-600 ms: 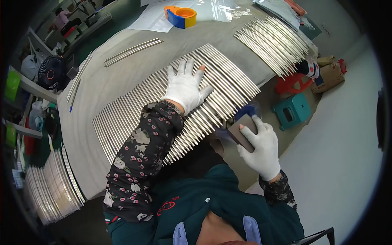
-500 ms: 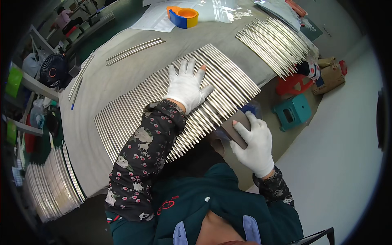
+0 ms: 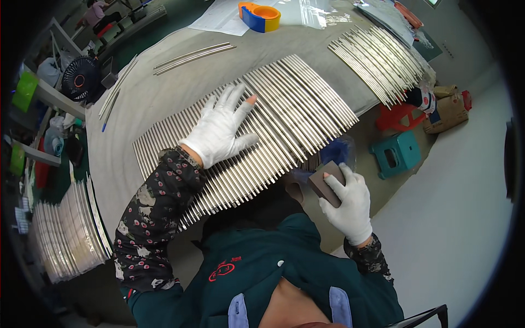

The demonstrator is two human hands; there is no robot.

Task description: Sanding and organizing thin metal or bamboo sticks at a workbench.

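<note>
Shiny metal rods [image 3: 298,104] lie side by side in a broad row on the grey table [image 3: 117,158], their near ends reaching the table's front edge. My left hand [image 3: 219,128], in a white glove with one fingertip bare, rests flat on the rods left of the row's middle, fingers spread. In my right hand [image 3: 350,205], also gloved, is a brown-grey rectangular block [image 3: 328,183], gripped just off the near right corner of the row. The block is apart from the rod ends. Its underside is hidden.
Another pile of rods [image 3: 377,65] lies at the far right. Two loose rods [image 3: 194,57] and a tape dispenser [image 3: 260,17] lie farther back. Bagged rods [image 3: 71,235] stand at lower left. A teal stool [image 3: 395,153] and a blue-lined bin [image 3: 342,153] are at right.
My left hand has slid left and slightly nearer across the rods. My right hand, with the block, has drawn a little back from the rod ends. The view has shifted slightly.
</note>
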